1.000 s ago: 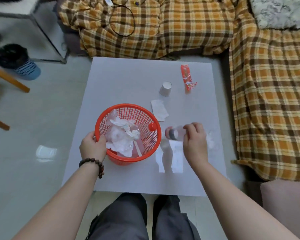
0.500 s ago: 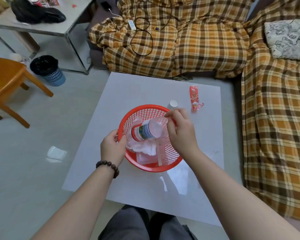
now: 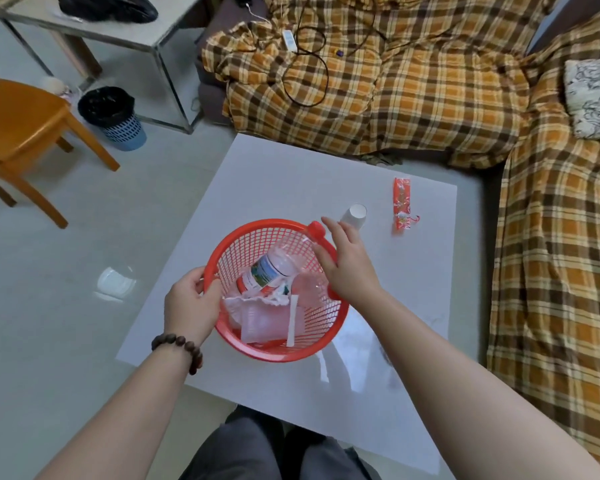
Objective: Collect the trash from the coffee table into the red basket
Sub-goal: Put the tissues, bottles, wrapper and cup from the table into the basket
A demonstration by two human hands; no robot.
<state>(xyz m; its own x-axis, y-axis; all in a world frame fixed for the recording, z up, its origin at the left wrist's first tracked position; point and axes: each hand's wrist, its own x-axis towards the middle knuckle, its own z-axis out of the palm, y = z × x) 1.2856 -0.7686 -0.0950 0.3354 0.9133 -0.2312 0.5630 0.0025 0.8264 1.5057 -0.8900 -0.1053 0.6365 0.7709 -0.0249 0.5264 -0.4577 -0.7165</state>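
The left hand (image 3: pixel 191 308) has its grip clamped on the near-left rim of the red basket (image 3: pixel 333 327), thumb inside and fingers outside. The right hand (image 3: pixel 349 263) hovers over the basket's far-right rim with fingers spread apart — it holds nothing. Inside the basket a clear plastic bottle (image 3: pixel 274 268) lies tilted on crumpled white tissues (image 3: pixel 257 308). The basket stands near the middle of the white table (image 3: pixel 274 174). Toward the far-right corner stand a small paper cup (image 3: pixel 355 215) and, just beside it, a flat red wrapper (image 3: pixel 401 205) — both on the table.
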